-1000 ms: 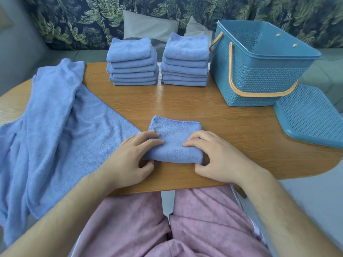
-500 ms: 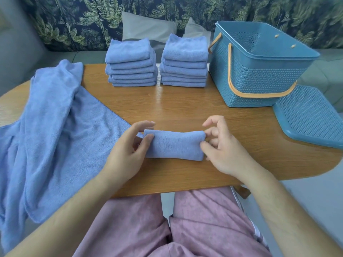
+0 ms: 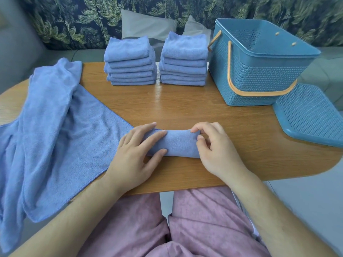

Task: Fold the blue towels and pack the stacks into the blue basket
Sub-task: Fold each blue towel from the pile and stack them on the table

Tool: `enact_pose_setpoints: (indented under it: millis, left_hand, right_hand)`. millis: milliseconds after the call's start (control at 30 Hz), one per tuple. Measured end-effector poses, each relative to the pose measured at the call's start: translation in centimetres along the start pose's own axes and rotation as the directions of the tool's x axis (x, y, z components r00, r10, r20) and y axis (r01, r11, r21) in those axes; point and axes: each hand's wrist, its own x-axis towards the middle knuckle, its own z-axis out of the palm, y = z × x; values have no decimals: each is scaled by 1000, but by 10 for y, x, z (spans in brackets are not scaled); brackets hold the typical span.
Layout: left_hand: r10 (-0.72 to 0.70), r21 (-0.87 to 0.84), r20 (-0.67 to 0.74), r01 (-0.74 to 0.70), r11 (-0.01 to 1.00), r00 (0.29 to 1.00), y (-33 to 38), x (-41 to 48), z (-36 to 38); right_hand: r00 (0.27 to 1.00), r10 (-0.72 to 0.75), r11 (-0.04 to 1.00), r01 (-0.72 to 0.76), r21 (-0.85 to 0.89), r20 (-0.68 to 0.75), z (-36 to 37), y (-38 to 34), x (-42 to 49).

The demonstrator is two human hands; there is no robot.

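Folded towel is lying on the table, apart from the blue basket, nearer to me and off to its left. I am seeing the left hand gripping one end, fingers laid over the top and thumb tucked at the near edge. The right hand is pinching the other end with curled fingertips. The left stack and the right stack are standing just left of the basket, the right one close to its wall. An unfolded towel is sprawling far to the basket's left, and the lid is lying just beside its right corner.

What I am worrying about is the cloth: it is looking soft and thick, so if either end is released early, the last fold is likely springing open and leaving a crooked piece. Both piles are standing tall beside the basket, so a careless carry could be knocking one over. The unfolded towel's edge is also lying just beside the left hand and could be getting dragged along.

Compared with a second ago, the towel is looking narrower. It was a flat square under both hands, and now it is a tighter band held by its ends. Stacks and basket are sitting unchanged.
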Motion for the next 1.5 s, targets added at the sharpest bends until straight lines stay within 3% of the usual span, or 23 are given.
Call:
enact_pose_setpoints:
  millis: [67,133,200,233,267,333,433,533,633,733,833,967,1067,1133,1267,1400,1500]
  left_hand:
    - [-39,-193,-1,38,981,999,0,0,0]
    - [-144,-424,25,141,895,989,1,0,-2]
    - [-274,-676,115,278,683,955,4,0,-4]
    - [-318,-756,156,321,570,935,4,1,-5]
    - [-340,-783,179,343,520,923,3,3,-7]
    - [-335,-703,187,364,611,923,1,5,-10]
    - [-228,-323,185,279,904,956,-4,3,-7]
    - [-245,-89,287,281,956,926,-4,1,-7]
    - [-234,-48,317,261,964,919,-4,2,-8]
    - [-233,-83,307,269,960,923,1,4,-11]
    - [-256,-134,289,303,943,923,6,4,-15]
    - [-388,-61,368,438,897,845,11,2,-26]
    - [-385,-37,462,451,892,799,17,-1,-25]
    - [-391,-98,470,487,868,791,20,-1,-24]
    - [-445,-313,382,566,763,810,21,1,-23]
    - [-501,-535,267,559,634,823,25,12,-31]
    - [-504,-590,228,531,609,833,17,41,-44]
  right_hand:
    - [998,16,996,-11,92,-53,-2,-3,1]
    - [992,77,979,-58,194,-95,-5,-5,4]
    - [984,152,949,-121,291,-88,-7,-6,7]
    - [985,161,950,-137,282,-65,-8,-5,7]
    - [988,152,964,-141,224,-31,-8,-4,6]
    - [990,118,993,-120,19,75,-7,0,2]
    - [958,97,968,-28,-248,269,-3,2,-3]
    - [966,78,976,-23,-216,248,-1,-2,-3]
    - [968,85,994,-66,-86,238,2,-3,-2]
    - [977,99,994,-107,37,187,5,-7,-5]
    - [969,184,980,-194,46,164,-4,-12,-6]
    - [866,315,947,-316,-65,388,-23,-15,-9]
    - [786,312,937,-346,-39,534,-21,-20,-13]
    - [810,284,946,-324,-11,513,-19,-21,-13]
    - [869,256,906,-368,208,424,-15,-22,-15]
    - [904,258,842,-383,379,340,-14,-31,-5]
    - [922,260,820,-367,439,286,-20,-40,24]
